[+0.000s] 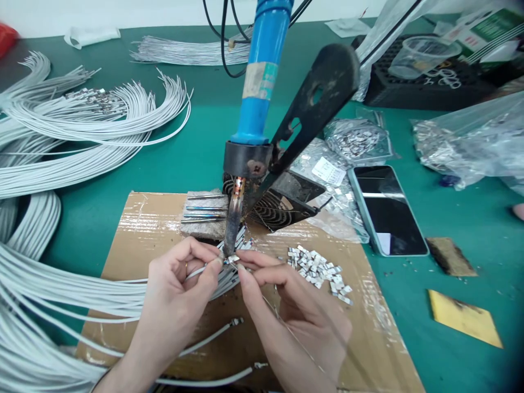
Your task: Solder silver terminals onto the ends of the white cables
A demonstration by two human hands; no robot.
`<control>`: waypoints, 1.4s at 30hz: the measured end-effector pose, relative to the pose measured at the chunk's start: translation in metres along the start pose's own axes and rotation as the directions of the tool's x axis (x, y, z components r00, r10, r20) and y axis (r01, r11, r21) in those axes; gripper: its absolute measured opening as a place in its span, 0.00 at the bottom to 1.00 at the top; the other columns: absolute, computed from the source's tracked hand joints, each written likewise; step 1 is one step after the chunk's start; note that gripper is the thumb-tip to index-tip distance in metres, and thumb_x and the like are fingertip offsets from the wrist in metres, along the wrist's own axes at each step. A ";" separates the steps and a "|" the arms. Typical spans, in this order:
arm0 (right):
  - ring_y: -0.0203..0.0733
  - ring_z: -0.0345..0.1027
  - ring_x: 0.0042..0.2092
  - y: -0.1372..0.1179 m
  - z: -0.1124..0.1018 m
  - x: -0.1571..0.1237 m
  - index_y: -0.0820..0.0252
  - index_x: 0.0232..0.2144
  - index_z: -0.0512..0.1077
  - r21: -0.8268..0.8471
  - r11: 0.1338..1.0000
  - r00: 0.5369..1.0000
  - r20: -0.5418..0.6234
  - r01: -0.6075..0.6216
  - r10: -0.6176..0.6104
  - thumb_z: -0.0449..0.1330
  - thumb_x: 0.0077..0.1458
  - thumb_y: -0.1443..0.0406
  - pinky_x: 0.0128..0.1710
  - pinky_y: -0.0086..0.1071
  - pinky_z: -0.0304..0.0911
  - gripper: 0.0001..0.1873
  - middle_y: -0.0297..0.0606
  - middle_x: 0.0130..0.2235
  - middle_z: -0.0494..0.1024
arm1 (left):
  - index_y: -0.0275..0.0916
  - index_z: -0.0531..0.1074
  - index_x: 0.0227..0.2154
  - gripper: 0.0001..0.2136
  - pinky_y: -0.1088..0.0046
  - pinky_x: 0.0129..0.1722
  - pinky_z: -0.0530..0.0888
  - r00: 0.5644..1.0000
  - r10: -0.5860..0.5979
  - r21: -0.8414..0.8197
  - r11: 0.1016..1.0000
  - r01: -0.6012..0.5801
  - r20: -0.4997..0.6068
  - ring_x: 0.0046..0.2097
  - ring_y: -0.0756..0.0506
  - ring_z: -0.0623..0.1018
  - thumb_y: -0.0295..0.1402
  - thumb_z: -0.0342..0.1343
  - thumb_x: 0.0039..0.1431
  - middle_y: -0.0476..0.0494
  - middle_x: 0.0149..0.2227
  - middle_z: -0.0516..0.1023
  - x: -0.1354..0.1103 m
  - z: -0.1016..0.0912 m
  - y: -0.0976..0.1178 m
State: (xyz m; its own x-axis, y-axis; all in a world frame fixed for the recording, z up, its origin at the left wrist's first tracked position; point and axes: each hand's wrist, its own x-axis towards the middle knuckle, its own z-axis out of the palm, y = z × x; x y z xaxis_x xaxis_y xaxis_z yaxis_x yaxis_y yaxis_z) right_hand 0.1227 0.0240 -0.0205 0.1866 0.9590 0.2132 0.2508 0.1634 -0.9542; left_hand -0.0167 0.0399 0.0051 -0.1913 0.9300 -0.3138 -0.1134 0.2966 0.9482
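Green tabletop point(213, 109) spreads out beneath and beyond both hands, with a sheet of brown cardboard point(368, 322) directly under them. Thick bundles of white cables point(77, 169) sweep in from the left, some passing under the left hand point(176, 300). A blue-handled soldering iron point(260, 71) comes down from above, its dark tip between the two sets of fingertips; its black bracket point(315, 93) slants up to the right and partly hides a black grille point(278, 210) behind the hands. The right hand point(298, 319) lies opposite the left, fingertips close together at the tip.

Far beyond the right hand is a black perforated tray point(426, 98) bearing a clear plastic cup point(421, 57); a green-and-white packet point(505, 27) behind it carries print I cannot read. Nearer, a phone point(388, 210) lies right of the hands, beside clear bags point(356, 139) of small metal parts. One bag has a white label point(328, 171), its writing too small to make out. Farther right are a dark brown pad point(450, 256) and a yellow pad point(464, 319).

A loose heap of silvery clips point(317, 267) sits just beyond the right hand. The left hand pinches a slim, smooth white cable point(196, 272) near its end; the right pinches a thin wire point(295, 337). A shiny metal piece point(232, 258) shows between them, just under the tip.
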 end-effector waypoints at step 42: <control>0.43 0.86 0.39 -0.006 0.001 -0.002 0.54 0.27 0.75 -0.043 0.998 0.999 -0.036 0.034 -0.036 0.66 0.58 0.71 0.40 0.30 0.79 0.10 0.36 0.41 0.89 | 0.37 0.78 0.24 0.08 0.87 0.31 0.74 0.998 -0.040 -0.061 0.997 0.043 0.043 0.29 0.54 0.79 0.24 0.68 0.57 0.50 0.31 0.84 0.003 -0.005 -0.004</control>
State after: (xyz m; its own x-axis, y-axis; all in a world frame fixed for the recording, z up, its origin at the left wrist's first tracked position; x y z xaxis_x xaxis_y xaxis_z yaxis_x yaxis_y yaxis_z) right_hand 0.1204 0.0213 -0.0157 0.2121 0.9435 0.2546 0.2979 0.1857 -0.9364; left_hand -0.0222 0.0402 0.0005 -0.1446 0.9257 -0.3494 -0.1807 0.3225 0.9292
